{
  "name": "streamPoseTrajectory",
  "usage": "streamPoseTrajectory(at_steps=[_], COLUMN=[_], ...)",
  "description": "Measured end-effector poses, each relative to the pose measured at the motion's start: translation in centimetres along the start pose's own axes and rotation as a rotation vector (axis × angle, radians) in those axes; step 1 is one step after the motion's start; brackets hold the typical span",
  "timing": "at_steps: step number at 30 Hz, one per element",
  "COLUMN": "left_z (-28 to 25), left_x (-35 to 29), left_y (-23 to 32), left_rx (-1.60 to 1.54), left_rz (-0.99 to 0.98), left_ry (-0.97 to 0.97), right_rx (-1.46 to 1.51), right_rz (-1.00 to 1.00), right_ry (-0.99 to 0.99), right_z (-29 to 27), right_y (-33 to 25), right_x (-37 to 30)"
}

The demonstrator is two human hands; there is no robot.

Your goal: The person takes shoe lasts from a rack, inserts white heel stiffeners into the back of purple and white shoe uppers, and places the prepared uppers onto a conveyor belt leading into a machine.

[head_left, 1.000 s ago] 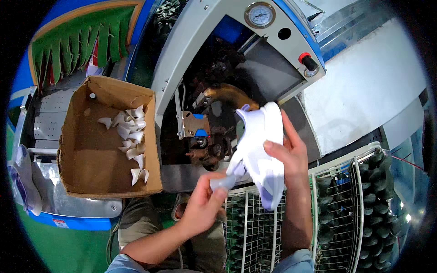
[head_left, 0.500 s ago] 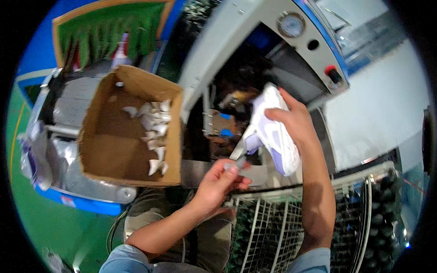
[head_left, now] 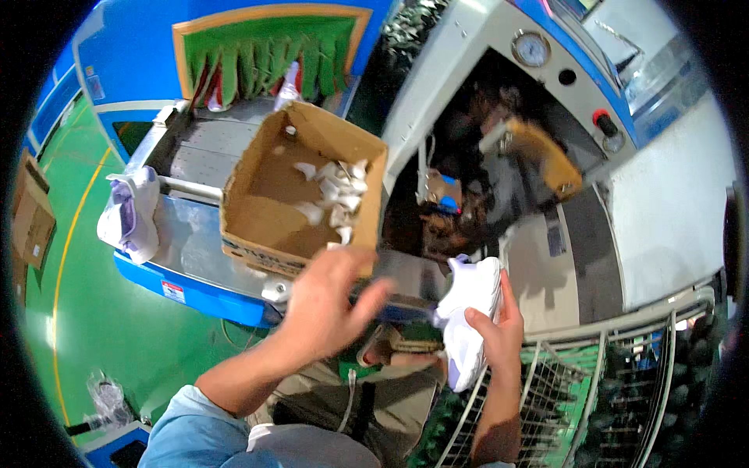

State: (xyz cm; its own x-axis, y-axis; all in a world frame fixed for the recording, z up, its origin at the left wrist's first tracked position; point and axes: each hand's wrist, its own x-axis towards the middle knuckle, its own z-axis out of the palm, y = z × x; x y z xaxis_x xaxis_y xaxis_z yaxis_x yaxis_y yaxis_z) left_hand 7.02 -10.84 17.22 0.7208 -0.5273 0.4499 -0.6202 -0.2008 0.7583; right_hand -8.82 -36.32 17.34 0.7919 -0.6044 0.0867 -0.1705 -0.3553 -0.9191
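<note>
At left, a white-and-purple shoe [head_left: 131, 214] stands on the near-left end of the conveyor [head_left: 204, 238]; at the conveyor's far end hangs a green curtain [head_left: 273, 51]; to the right, an open carton [head_left: 273, 183] contains loose white pieces [head_left: 342, 191], grouped toward its right wall. The left hand [head_left: 331, 300], blurred, is at the carton's near wall, open, thumb apart from the fingers; contact cannot be determined. Right of the carton, the press [head_left: 449, 93] carries a round gauge [head_left: 531, 48]; near its opening, the right hand [head_left: 499, 331] grips the held shoe [head_left: 470, 308] by its right side, thumb uppermost; a wire rack [head_left: 597, 363] stands at near right.
</note>
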Motion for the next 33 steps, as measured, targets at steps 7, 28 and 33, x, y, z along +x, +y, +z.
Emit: streamPoseTrajectory(at_steps=[7, 28, 33], left_z=[7.4, 14.1, 17.1], left_x=[-9.6, 2.0, 5.0], left_y=[2.6, 4.8, 5.0], left_rx=[-0.643, -1.099, -1.352], left_rz=[-0.252, -0.533, -0.698], left_ry=[-0.381, -0.468, -0.459], right_rx=[1.245, -0.016, -0.501], right_rz=[0.233, -0.120, -0.001], right_ry=[0.047, 0.035, -0.005], right_z=[4.1, -2.1, -1.1], right_y=[6.3, -12.0, -13.7], right_x=[-8.4, 7.9, 12.6])
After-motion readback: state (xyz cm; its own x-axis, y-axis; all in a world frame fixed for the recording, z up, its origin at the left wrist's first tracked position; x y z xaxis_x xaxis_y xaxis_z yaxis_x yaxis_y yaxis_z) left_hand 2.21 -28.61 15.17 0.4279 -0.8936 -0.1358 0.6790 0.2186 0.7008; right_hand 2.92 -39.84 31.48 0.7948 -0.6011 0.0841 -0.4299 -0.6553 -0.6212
